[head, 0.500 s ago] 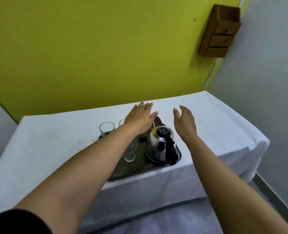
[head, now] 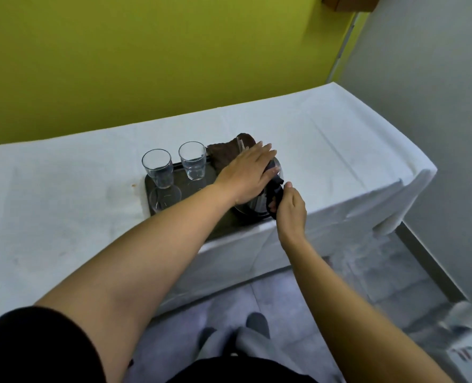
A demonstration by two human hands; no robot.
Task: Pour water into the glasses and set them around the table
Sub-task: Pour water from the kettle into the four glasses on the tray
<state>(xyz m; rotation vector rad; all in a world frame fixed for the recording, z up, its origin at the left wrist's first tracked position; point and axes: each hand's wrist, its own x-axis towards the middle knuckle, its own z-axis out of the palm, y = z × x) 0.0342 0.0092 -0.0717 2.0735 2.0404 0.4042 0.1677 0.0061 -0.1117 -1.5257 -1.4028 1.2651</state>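
The shiny steel kettle with a black handle (head: pixel 259 205) stands upright on the right end of the dark rectangular tray (head: pixel 147 186), its long axis vertical and its handle turned toward the near right, out to the person. Which way the spout points cannot be told — the left hand (head: pixel 247 175) lies flat over the lid with fingers stretched and together, palm down, covering the top. The right hand (head: pixel 290 208) is curled around the black handle, fingers wrapped on it from the right side, thumb up near the top of the handle.

Left of the kettle on the same tray stand three clear glass tumblers: the far left tumbler (head: pixel 158 168) and the far middle tumbler (head: pixel 193 161) upright side by side along the tray's back edge, each seeming to hold a little water low down, and a third, nearer tumbler (head: pixel 164 197) in front of the far left one, blurred. The left forearm crosses over the tray's near right part. Behind the kettle a crumpled brown cloth (head: pixel 229 150) lies at the tray's far right corner, just beside the middle tumbler

The tray sits at the near edge of a table draped in white cloth (head: pixel 326 139) — behind it a yellow-green wall (head: pixel 146 51), a grey wall on the right
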